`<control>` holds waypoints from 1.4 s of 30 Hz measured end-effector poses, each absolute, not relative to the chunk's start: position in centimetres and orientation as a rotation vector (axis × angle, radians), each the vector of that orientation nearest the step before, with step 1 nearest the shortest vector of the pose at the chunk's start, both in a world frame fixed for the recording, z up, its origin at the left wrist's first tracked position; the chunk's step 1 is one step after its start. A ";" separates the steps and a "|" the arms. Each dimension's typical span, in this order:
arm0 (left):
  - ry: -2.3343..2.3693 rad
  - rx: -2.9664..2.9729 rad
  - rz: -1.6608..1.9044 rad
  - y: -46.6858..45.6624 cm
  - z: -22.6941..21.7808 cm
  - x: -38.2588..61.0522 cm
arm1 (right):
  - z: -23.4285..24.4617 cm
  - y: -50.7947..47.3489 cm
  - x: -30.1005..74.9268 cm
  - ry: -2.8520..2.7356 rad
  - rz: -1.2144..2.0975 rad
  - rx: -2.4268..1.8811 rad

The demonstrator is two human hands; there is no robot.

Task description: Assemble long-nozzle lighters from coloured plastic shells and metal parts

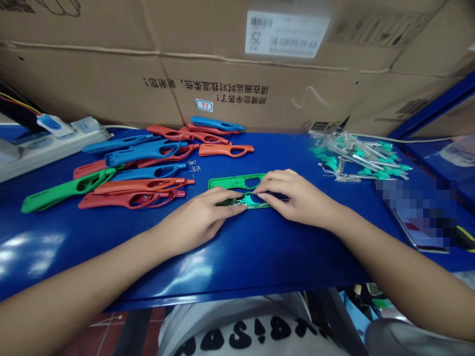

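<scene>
Both hands work at a green half-shell of a long-nose lighter, lying on the blue table in front of me. Inside it sits a teal trigger part with a clear piece beside it. My left hand grips the shell's left end between thumb and fingers. My right hand is closed in a pinch over the shell's right end, with thumb and forefinger tips at the trigger part; the fingers partly cover the shell. Just behind lies a matching green half-shell, its hollow side up.
Red, blue and green lighter shells are piled at left, near small metal screws and a power strip. Teal-and-clear lighter inserts lie at back right. A phone lies at right. A cardboard box stands behind.
</scene>
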State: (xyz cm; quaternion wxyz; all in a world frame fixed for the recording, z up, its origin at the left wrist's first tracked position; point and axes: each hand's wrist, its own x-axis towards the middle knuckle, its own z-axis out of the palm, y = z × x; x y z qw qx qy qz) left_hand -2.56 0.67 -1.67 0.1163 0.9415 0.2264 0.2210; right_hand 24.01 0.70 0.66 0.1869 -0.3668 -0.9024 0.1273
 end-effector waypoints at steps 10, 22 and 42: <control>0.716 2.727 0.859 0.6 -0.8 -2.6 | -0.2 1.6 25.0 -2.491 0.251 -1.195; 0.964 2.748 0.833 1.5 0.0 -3.0 | -0.8 2.0 24.8 -2.424 0.356 -1.248; 1.026 2.696 0.646 1.5 -0.8 -3.0 | -0.8 0.5 22.5 -2.337 0.450 -1.226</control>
